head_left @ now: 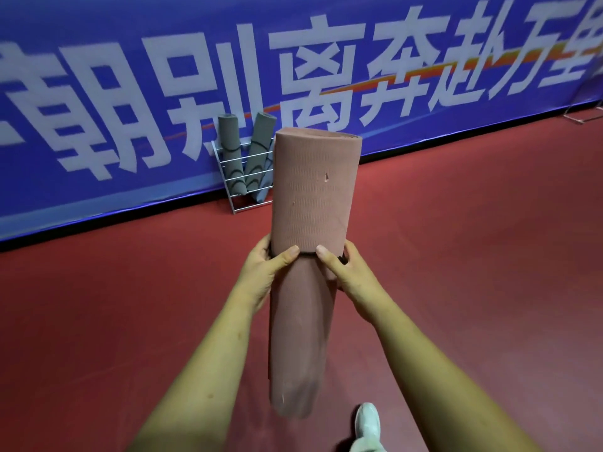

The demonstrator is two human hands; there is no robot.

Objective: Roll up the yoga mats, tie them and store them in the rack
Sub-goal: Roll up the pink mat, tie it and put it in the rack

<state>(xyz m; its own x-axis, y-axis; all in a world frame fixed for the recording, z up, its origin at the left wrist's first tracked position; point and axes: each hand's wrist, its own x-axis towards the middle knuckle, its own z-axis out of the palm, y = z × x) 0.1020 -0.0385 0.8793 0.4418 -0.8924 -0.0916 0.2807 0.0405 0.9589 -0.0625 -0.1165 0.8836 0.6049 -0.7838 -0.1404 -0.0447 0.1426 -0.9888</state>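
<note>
A rolled pink yoga mat (313, 197) stands upright in front of me, held off the floor. My left hand (266, 272) and my right hand (349, 275) grip it round the middle, thumbs on a thin dark band (307, 253) that circles the roll. Behind it, a white wire rack (248, 176) stands against the banner wall. Two rolled grey mats (232, 154) lean inside the rack, each tied with dark bands.
A blue banner (130, 109) with large white characters covers the wall. The floor (473, 256) is red. My light shoe (367, 425) shows at the bottom edge. A white metal frame (584, 117) lies at the far right by the wall.
</note>
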